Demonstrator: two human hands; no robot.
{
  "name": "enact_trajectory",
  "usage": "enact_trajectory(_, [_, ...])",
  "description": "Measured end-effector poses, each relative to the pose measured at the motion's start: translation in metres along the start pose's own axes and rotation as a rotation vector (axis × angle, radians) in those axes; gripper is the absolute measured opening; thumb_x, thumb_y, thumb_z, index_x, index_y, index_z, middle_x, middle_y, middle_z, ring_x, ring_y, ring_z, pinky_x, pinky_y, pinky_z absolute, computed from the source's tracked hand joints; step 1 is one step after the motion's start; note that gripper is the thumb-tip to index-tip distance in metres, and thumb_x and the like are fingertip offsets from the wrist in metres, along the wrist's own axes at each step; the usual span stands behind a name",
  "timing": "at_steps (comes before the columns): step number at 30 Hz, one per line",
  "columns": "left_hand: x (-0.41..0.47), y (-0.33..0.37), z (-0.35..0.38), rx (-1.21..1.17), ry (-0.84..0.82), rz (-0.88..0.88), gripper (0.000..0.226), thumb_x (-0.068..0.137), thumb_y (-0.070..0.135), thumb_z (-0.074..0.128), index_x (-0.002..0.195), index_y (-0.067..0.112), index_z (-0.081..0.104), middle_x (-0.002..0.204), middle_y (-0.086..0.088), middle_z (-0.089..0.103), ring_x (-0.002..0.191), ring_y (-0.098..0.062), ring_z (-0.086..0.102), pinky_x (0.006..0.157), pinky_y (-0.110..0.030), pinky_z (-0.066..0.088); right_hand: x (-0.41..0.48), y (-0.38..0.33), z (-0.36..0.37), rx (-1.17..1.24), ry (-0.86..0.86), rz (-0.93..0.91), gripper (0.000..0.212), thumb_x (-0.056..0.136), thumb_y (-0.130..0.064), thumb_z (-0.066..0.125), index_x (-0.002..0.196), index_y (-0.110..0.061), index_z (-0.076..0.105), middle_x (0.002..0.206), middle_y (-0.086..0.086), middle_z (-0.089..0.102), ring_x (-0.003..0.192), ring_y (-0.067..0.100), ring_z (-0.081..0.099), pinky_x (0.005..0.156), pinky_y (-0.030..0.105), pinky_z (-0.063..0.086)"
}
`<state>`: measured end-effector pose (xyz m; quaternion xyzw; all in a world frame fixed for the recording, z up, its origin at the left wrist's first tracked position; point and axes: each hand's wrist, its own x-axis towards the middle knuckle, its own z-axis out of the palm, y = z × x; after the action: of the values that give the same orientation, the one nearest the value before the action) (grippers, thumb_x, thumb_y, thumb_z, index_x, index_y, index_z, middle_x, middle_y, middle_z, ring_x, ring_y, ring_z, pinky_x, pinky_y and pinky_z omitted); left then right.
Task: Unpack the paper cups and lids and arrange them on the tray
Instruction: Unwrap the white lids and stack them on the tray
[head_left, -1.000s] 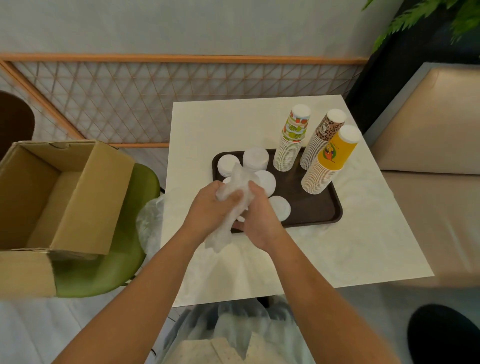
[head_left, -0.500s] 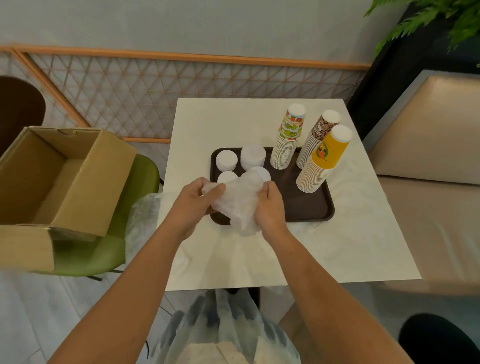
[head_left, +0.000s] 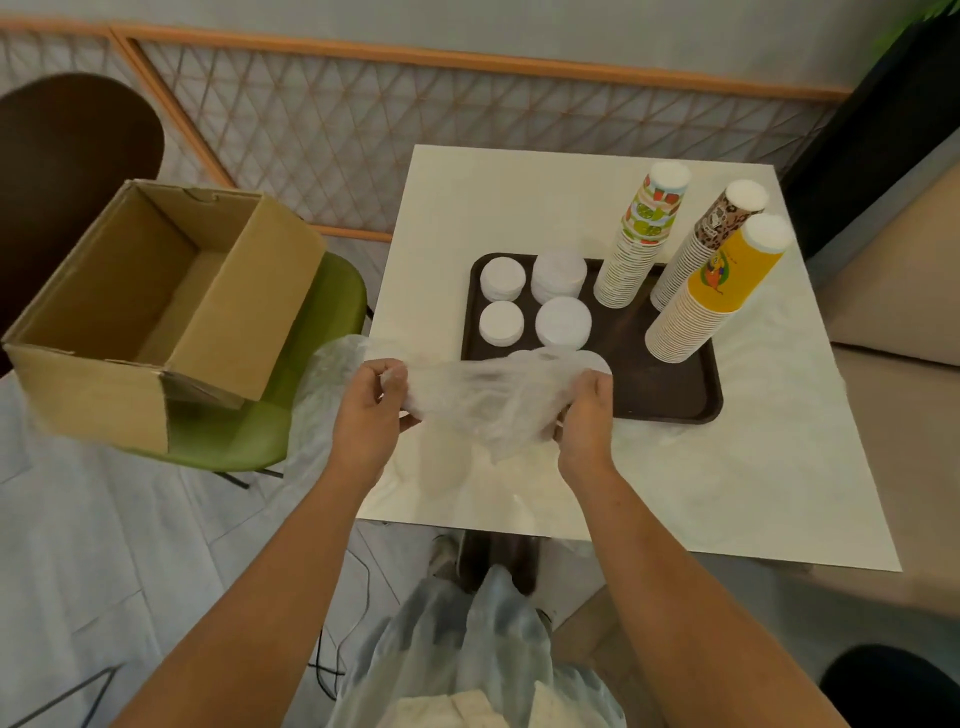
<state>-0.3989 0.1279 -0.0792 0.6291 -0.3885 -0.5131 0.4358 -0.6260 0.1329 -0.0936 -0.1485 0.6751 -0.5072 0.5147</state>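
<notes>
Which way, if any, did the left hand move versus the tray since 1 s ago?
Yes, leftward. The left hand overlapped the brown tray at its front-left corner; now it sits left of that edge, stretching the plastic bag.

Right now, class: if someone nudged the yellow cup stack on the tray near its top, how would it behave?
The yellow cup stack is tall for its base, so it would probably tip rather than slide. Being nested paper cups, it likely feels light. Falling, it might hit the brown stack close beside it.
</notes>
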Motion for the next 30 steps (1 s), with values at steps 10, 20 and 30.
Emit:
enact_trajectory(10, [-0.003,-0.001,0.014,0.132,0.179,0.083,0.031,0.108,0.036,0.041,0.083,0.041,0.057,0.064,0.014,0.046,0.059,-0.01,0.044,0.054,-0.031,0.041,-0.008,0.022,0.025,-0.281,-0.096,-0.173,0.029,0.105,-0.031,0.051,0.131,-0.022,0.061,0.118,-0.003,0.07,0.109,0.016,0.066,0.099,0.042,0.055])
enact_trajectory(20, [0.017,-0.059,-0.046,0.568,0.128,-0.062,0.05,0.111,0.042,0.029,0.133,0.01,0.06,0.122,-0.008,0.061,0.108,-0.022,0.049,0.1,-0.041,0.042,0.001,0.038,-0.003,-0.511,0.022,-0.25,0.026,0.111,-0.018,0.037,0.124,-0.009,0.058,0.114,0.004,0.061,0.106,0.022,0.058,0.097,0.034,0.048])
enact_trajectory(30, [-0.005,-0.107,-0.03,0.858,-0.151,-0.135,0.069,0.097,0.058,0.062,0.152,0.019,0.048,0.142,-0.008,0.044,0.128,-0.024,0.051,0.108,-0.037,0.046,0.002,0.05,-0.014,-0.466,-0.125,-0.131,0.039,0.113,-0.025,0.033,0.15,-0.023,0.044,0.143,0.0,0.054,0.13,0.023,0.052,0.116,0.04,0.041])
